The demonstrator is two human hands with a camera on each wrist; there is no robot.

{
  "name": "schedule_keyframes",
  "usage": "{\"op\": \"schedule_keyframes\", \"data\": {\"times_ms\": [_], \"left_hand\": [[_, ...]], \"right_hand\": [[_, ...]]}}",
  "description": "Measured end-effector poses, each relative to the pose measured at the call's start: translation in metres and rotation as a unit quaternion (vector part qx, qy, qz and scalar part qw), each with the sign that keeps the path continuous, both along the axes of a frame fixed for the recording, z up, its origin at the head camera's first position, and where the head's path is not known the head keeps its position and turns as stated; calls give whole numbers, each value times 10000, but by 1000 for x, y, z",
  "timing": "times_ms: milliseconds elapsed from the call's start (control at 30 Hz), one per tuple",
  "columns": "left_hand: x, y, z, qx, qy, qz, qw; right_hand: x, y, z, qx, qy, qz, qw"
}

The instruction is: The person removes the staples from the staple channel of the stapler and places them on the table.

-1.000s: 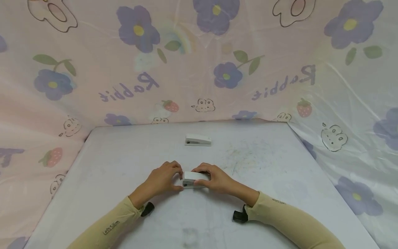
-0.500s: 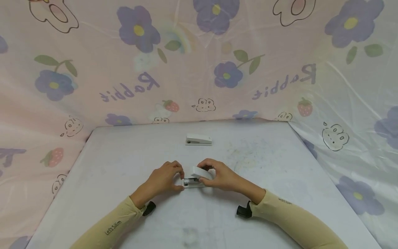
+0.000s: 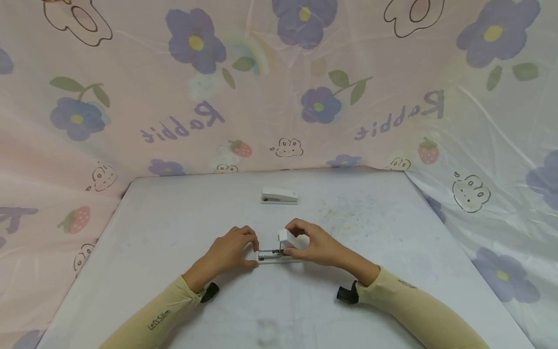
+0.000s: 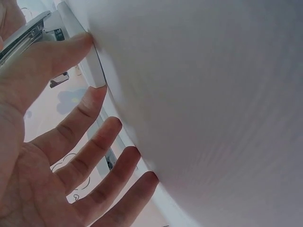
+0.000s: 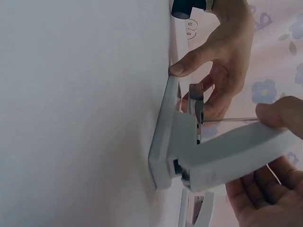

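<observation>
Near edge of the table (image 3: 144, 228), midway along: stapler (image 3: 279, 255) lying flat. Left hand (image 3: 231, 251) pinches its front end, thumb and forefinger bracing the base. Right hand (image 3: 311, 242) grips the white cover (image 3: 285, 238), swung up on the rear hinge, staple rail exposed. Best kept so: base pressed down firmly, lid raised slowly, fingers off the rail. Towards the far edge, second stapler (image 3: 279, 196), closed, well apart.
</observation>
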State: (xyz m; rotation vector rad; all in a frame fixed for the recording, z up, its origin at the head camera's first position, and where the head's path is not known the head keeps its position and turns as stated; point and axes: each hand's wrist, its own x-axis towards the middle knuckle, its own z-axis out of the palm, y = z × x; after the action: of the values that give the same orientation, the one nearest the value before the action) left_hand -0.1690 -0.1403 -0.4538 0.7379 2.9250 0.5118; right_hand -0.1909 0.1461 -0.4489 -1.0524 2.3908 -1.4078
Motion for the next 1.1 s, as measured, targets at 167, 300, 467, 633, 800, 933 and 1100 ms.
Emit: {"op": "schedule_keyframes", "data": {"times_ms": [167, 300, 467, 633, 800, 933, 1100], "left_hand": [[0, 0, -1, -33, -6, 35, 10000], [1, 0, 0, 4, -42, 30, 10000], [1, 0, 1, 33, -28, 1, 10000], [2, 0, 1, 50, -6, 11, 10000], [2, 0, 2, 59, -28, 61, 10000], [2, 1, 3, 52, -94, 108, 9999], [1, 1, 1, 24, -121, 108, 9999]], "right_hand": [[1, 7, 2, -127, 102, 17, 9999], [1, 13, 2, -240, 135, 79, 9996], [1, 20, 3, -316, 123, 145, 9993], [2, 27, 6, -327, 109, 130, 9993], [0, 33, 6, -242, 124, 137, 9995], [0, 36, 8, -207, 106, 162, 9996], [-2, 41, 7, -171, 133, 214, 9995]]}}
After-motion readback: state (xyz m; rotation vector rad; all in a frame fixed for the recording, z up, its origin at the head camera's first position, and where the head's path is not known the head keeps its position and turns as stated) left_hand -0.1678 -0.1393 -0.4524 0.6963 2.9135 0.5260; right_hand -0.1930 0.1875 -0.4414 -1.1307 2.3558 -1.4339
